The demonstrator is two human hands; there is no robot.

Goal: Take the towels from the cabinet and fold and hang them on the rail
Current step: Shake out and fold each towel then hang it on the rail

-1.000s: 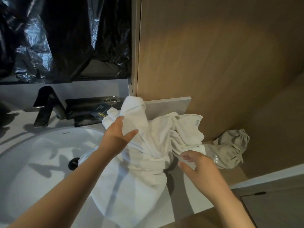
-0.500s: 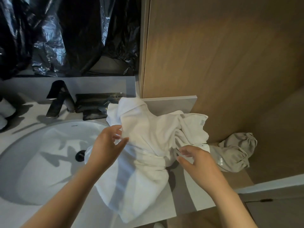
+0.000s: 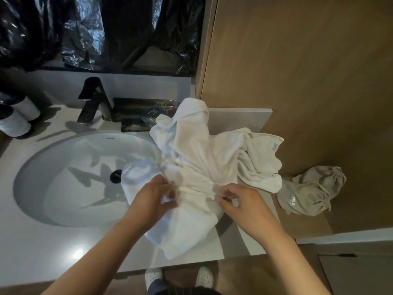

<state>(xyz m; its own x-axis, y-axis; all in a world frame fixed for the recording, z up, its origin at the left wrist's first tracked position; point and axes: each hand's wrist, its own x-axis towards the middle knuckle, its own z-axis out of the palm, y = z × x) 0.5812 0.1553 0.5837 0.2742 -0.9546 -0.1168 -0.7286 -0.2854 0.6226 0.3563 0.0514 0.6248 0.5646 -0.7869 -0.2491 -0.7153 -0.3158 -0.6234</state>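
A crumpled white towel (image 3: 204, 158) lies heaped on the grey countertop (image 3: 42, 248), spilling over the right rim of the sink and down toward the counter's front edge. My left hand (image 3: 153, 199) pinches a bunched fold at the towel's middle. Just to the right, my right hand (image 3: 240, 201) pinches the same bunched band of cloth with thumb and fingers. The two hands sit close together over the towel. No rail or cabinet interior is in view.
A round white sink (image 3: 70, 177) with a dark faucet (image 3: 95, 99) fills the left. A dark tray (image 3: 140, 116) sits behind the towel. White-and-dark rolls (image 3: 14, 116) stand far left. A beige drawstring bag (image 3: 308, 192) lies on a wooden ledge right, by the wood panel wall (image 3: 308, 71).
Both hands have come down and together onto the towel's middle fold; the left hand let go of the upper part it held. The camera has tilted down, showing the counter edge and shoes.
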